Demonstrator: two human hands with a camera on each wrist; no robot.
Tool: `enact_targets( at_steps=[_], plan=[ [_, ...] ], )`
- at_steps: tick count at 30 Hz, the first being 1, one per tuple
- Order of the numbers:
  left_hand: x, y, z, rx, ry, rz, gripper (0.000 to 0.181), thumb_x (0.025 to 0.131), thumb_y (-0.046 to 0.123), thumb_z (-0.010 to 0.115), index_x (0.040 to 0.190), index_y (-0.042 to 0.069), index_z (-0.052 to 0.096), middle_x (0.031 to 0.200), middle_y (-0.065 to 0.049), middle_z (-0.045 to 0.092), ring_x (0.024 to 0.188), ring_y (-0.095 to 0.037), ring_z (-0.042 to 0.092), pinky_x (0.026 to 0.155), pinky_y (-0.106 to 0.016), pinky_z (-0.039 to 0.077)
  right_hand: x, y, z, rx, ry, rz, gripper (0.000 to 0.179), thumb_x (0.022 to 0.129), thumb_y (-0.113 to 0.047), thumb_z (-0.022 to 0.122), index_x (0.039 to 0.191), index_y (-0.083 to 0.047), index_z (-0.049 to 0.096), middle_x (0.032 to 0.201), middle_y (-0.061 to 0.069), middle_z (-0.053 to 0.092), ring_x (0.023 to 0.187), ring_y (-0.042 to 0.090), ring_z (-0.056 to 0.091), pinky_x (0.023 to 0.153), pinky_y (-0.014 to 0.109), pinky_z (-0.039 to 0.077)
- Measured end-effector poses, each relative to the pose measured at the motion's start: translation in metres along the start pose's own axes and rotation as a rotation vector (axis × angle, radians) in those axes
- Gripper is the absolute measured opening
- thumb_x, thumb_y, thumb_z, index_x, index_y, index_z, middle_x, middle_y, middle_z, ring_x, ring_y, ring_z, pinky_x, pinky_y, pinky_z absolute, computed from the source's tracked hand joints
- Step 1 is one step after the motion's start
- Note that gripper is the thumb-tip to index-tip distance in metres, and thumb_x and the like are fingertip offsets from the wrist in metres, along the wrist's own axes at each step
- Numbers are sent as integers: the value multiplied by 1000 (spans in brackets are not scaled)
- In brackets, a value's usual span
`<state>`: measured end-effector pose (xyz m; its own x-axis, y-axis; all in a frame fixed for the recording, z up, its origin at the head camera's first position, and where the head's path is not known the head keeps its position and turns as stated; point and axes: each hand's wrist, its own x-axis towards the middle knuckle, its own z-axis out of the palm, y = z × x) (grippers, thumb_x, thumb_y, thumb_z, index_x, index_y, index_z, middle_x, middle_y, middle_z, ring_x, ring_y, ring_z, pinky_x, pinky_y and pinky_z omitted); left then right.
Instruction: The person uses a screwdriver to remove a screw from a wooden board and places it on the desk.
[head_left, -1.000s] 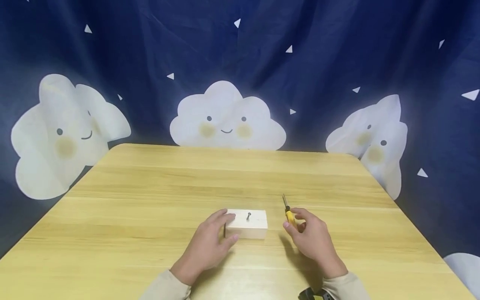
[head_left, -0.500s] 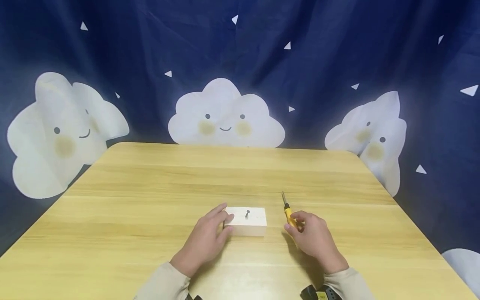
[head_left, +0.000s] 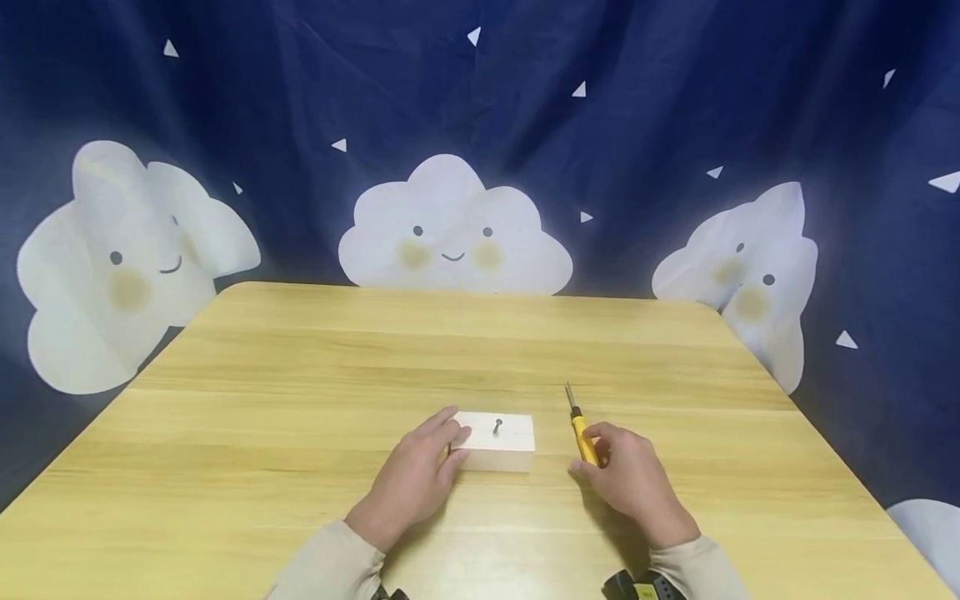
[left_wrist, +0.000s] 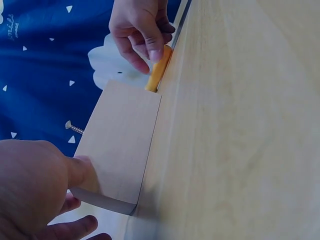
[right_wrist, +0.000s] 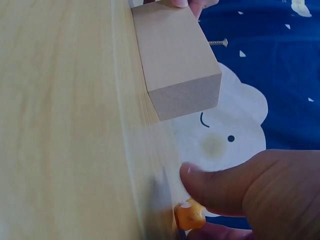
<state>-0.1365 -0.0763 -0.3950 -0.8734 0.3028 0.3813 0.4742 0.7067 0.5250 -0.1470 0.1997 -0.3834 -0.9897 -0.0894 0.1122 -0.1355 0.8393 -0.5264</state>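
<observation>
A pale wooden block [head_left: 498,454] lies on the table, a screw [head_left: 497,425] standing up from its top at a slight tilt. My left hand [head_left: 412,475] holds the block's left end, thumb on the near face and a finger on top. To the right, a screwdriver [head_left: 582,435] with a yellow handle lies on the table, its shaft pointing away from me. My right hand [head_left: 633,479] is over the handle with loosely bent fingers. In the right wrist view its thumb [right_wrist: 215,187] stands off the handle end [right_wrist: 191,215]. Some right fingers are hidden.
The wooden table [head_left: 360,358] reaches back to a dark blue curtain [head_left: 300,67] printed with white clouds and triangles. A dark strap with a device [head_left: 643,587] sits at my right wrist, below the sleeve.
My right thumb has slid down and away from the yellow handle, and more of the handle shows. My left hand has closed in on the block's left end. The head view has shifted slightly.
</observation>
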Motion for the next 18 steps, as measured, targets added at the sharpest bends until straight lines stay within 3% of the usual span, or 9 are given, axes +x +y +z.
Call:
enact_targets(
  at_steps=[6, 18],
  plan=[
    [0, 0, -1, 19, 1, 2, 18, 90, 13, 69, 106, 6, 65, 135, -21, 54, 119, -37, 56, 103, -47, 44, -1, 1, -1, 10, -7, 3, 38, 78, -8, 78, 112, 2, 64, 82, 6, 68, 72, 18, 61, 66, 39, 55],
    [3, -1, -1, 11, -3, -7, 13, 91, 12, 68, 101, 7, 64, 135, -20, 54, 119, -37, 56, 104, -46, 44, 3, 2, -4, 46, 31, 32, 28, 82, -8, 66, 109, 1, 66, 84, 12, 70, 73, 21, 65, 60, 34, 55]
  ],
)
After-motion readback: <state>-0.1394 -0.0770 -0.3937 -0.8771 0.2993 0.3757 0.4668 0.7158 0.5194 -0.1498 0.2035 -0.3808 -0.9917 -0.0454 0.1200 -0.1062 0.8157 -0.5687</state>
